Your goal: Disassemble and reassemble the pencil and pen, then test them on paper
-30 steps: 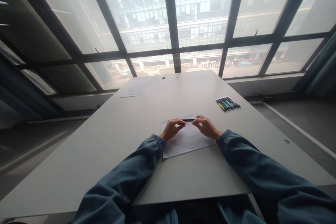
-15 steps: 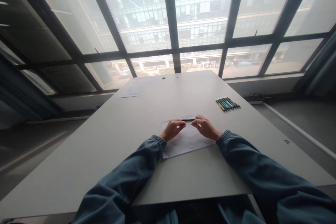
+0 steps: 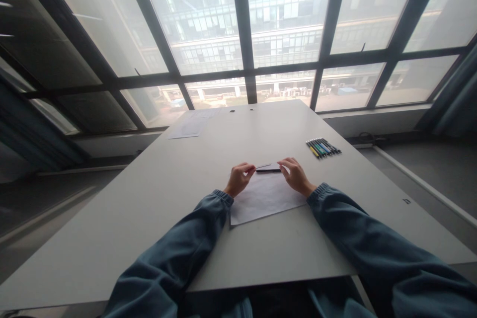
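A thin dark rod (image 3: 264, 166), like a pen refill, sticks out to the right from the pinched fingertips of my left hand (image 3: 240, 178). Thumb and finger of my right hand (image 3: 295, 175) come close together at the tips, apart from the rod's free end. Whatever sits between those tips is too small to make out. A black pen body (image 3: 267, 171) lies crosswise between my hands, near the far edge of a white paper sheet (image 3: 266, 201). Both wrists rest close to the sheet's sides.
A row of several pens (image 3: 323, 148) with differently coloured barrels lies to the right on the white table (image 3: 167, 223). More paper sheets (image 3: 186, 126) lie at the far left. Windows (image 3: 283, 20) rise beyond the table's far edge.
My hands have moved apart and slightly away from me. The rod, earlier spanning both hands, now stays in the left one only, and the pen body shows more fully.
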`<state>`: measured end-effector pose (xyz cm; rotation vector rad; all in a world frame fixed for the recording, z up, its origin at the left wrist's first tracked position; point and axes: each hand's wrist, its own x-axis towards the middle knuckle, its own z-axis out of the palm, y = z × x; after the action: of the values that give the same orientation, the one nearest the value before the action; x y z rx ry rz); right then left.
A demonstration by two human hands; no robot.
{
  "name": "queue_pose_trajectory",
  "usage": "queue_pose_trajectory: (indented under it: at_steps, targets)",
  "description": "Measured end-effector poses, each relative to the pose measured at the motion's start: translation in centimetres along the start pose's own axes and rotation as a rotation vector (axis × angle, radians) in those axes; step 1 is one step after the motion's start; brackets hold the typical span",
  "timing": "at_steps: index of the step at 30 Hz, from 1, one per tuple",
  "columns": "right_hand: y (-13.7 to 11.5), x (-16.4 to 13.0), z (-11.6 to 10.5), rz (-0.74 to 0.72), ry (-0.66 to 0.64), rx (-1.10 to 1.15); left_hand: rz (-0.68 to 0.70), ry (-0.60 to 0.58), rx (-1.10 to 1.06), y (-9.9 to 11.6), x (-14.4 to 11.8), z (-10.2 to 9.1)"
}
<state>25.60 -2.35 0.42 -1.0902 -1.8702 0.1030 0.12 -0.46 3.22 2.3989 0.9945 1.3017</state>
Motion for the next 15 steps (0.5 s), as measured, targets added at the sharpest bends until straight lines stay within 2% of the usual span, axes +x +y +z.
queue_pose_trajectory:
  at_steps: [4,9,15]
  targets:
    - [0.69,-0.39,0.51,-0.027,-0.165,-0.108,-0.002,0.008,0.002,-0.21,0.04,-0.03]
    - [0.83,-0.53,0.77,0.034,-0.199,-0.239,0.004,0.010,0.001,-0.22,0.00,0.17]
    - [0.77,-0.35,0.60,0.058,-0.253,-0.265,-0.004,0.002,-0.005,-0.31,-0.02,0.14]
